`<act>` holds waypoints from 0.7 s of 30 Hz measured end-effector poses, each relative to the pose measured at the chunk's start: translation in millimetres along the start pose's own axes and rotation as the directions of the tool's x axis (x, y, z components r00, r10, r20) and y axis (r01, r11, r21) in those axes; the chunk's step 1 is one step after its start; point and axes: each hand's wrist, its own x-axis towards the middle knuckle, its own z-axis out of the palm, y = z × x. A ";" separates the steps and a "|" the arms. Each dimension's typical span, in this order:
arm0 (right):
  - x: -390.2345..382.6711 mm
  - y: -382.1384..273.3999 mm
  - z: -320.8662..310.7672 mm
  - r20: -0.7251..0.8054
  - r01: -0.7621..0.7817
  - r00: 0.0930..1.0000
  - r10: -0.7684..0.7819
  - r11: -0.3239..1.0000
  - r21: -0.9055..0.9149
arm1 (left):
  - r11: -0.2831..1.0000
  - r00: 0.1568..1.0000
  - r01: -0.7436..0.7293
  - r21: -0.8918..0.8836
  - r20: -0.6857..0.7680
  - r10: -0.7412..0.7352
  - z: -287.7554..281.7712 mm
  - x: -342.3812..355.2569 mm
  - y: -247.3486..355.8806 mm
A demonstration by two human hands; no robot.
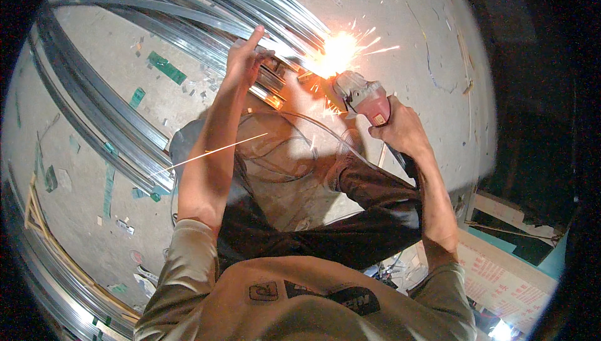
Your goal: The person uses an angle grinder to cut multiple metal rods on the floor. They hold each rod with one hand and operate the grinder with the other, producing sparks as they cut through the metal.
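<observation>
My right hand [404,127] is closed around the body of an angle grinder [374,104] with a red housing and a grey metal head. A bright white burst of sparks [338,53] flares at its disc, at the end of a long silvery metal profile [188,13]. The glare hides the disc and the exact contact. Left of the sparks, my left hand [244,59] grips this profile near that end, one finger stretched out along it. Below that hand lie the short ends of other metal profiles [270,84], lit orange.
Bundles of long metal profiles [94,100] lie on the concrete floor at left and far left. Green strap scraps [166,68] and small offcuts litter the floor. A cable [325,125] loops near my feet. A printed cardboard box [501,275] stands at lower right.
</observation>
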 end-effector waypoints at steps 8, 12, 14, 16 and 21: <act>-2.2 -2.2 -1.2 0.003 0.008 1.000 -0.008 1.000 0.021 | 0.992 0.993 -0.104 -0.066 -0.056 0.100 1.2 9.2 -7.2; -1.4 -5.4 -4.4 0.052 -0.049 0.997 0.049 0.999 -0.003 | 0.997 0.994 -0.071 -0.017 -0.080 0.070 1.4 7.3 -5.6; -2.3 -6.9 -5.5 0.048 -0.045 0.998 0.045 0.999 -0.003 | 0.997 0.991 -0.076 -0.006 -0.107 0.075 2.0 7.1 -4.8; -3.0 -7.8 -6.1 0.043 -0.036 0.998 0.036 0.999 -0.001 | 0.997 0.991 -0.080 -0.013 -0.107 0.078 2.1 7.1 -4.7; -2.9 -7.6 -4.5 0.016 -0.003 1.000 0.003 1.000 -0.012 | 0.999 0.995 -0.037 -0.028 -0.099 0.034 0.8 8.4 -7.2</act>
